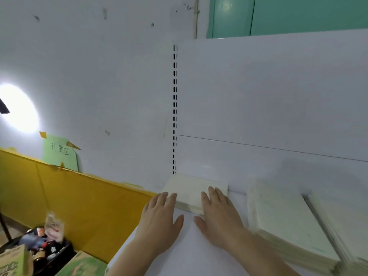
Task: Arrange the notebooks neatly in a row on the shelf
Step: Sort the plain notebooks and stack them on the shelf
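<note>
Both hands flat, palms down, fingers straight and held close together, thumbs spread toward each other; neither grips anything. Left hand (160, 218) lies on the white shelf (185, 253), its fingertips at the near-left edge of a small stack of notebooks (194, 193); whether they touch the stack or only reach it, cannot tell. Right hand (220, 218) has its fingertips resting on top of the same stack at its near-right part, palm on the shelf behind. Hands are apart, a strip of bare shelf between the thumbs. The stack sits just ahead of the fingers, pushed against the white back panel (258, 96) at the foot of the slotted upright (174, 108). A larger, pale stack of notebooks (282, 222) lies flat just beside the right wrist, to its right; edges blurred.
</note>
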The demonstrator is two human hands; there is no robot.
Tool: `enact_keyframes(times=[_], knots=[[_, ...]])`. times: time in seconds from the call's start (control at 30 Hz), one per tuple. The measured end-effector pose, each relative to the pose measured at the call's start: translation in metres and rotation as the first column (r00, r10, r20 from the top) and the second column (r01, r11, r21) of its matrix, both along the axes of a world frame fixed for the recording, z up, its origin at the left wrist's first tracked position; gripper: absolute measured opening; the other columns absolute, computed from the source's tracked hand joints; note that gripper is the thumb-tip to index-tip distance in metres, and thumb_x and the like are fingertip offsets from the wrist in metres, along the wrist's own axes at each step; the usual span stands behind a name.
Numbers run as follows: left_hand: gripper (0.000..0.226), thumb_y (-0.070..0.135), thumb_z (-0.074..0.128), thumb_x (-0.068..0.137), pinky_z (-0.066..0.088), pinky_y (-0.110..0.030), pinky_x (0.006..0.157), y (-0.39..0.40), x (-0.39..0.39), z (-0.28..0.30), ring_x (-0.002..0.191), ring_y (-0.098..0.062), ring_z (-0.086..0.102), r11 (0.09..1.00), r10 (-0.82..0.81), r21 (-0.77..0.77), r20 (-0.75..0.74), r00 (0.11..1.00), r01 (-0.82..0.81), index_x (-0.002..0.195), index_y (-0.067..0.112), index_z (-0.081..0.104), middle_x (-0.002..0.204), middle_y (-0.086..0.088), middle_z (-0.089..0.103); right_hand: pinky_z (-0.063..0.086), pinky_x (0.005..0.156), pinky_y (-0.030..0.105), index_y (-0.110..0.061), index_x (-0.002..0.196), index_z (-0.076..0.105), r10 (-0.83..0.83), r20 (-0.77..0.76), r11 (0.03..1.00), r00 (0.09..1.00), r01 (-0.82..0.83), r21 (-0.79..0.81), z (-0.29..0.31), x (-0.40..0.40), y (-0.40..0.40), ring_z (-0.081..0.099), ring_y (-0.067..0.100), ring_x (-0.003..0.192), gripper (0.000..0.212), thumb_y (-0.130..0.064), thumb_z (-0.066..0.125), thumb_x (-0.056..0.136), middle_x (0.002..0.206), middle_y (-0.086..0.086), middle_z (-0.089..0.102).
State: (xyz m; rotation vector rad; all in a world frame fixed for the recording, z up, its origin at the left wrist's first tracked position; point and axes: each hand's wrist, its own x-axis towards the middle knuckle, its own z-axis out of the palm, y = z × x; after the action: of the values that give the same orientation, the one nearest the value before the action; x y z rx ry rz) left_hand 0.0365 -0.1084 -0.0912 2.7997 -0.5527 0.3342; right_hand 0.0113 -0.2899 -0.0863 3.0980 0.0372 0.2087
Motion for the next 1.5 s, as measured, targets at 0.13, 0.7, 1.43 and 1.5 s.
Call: enact_keyframes(times=[0.13,0.7,1.43,1.5], knots=[[0.068,0.054,0.038,0.099,0.016,-0.039,0.123,0.010,0.040,-0.008,0.151,-0.021,0.011,0.996,-0.080,0.031,-0.018,0.997,0.080,0.156,0.027,0.015,0.162,0.004,0.020,0.018,0.118,0.041,-0.010,0.150,0.022,-0.084,0.009,0.996,0.996,0.084,-0.017,-0.008,0.018,0.006,0.019,0.030,0.144,0.066,-0.051,0.022,0.098,0.155,0.014,0.024],[0.098,0.070,0.054,0.080,0.048,-0.027,0.097,0.040,0.045,0.014,0.128,-0.005,0.049,0.660,-0.351,-0.737,-0.128,0.928,0.147,0.156,0.031,0.008,0.152,0.012,0.038,0.050,0.067,0.027,-0.035,0.096,0.062,-0.495,0.445,0.664,0.746,-0.006,0.748,0.062,-0.055,0.064,0.062,0.008,0.072,0.018,-0.033,0.045,0.101,0.079,-0.008,0.068],[0.019,0.026,0.057,0.100,0.058,-0.032,0.072,0.082,0.030,0.004,0.090,-0.006,0.070,0.262,-0.343,-0.957,-0.214,0.915,-0.126,0.115,0.038,0.060,0.096,0.020,0.072,0.038,0.100,0.034,-0.027,0.117,0.062,-0.230,0.200,0.973,0.952,0.220,0.070,-0.021,0.011,0.022,0.058,0.017,0.113,0.034,-0.043,0.039,0.098,0.120,-0.006,0.063],[0.018,0.028,0.057,0.100,0.059,-0.033,0.072,0.081,0.029,0.002,0.091,-0.007,0.069,0.280,-0.330,-0.952,-0.217,0.919,-0.124,0.115,0.039,0.059,0.096,0.019,0.072,0.044,0.081,0.033,-0.025,0.096,0.061,-0.217,0.223,0.974,0.950,0.227,-0.020,-0.014,0.008,0.023,0.065,0.018,0.085,0.023,-0.033,0.039,0.098,0.094,-0.005,0.068]])
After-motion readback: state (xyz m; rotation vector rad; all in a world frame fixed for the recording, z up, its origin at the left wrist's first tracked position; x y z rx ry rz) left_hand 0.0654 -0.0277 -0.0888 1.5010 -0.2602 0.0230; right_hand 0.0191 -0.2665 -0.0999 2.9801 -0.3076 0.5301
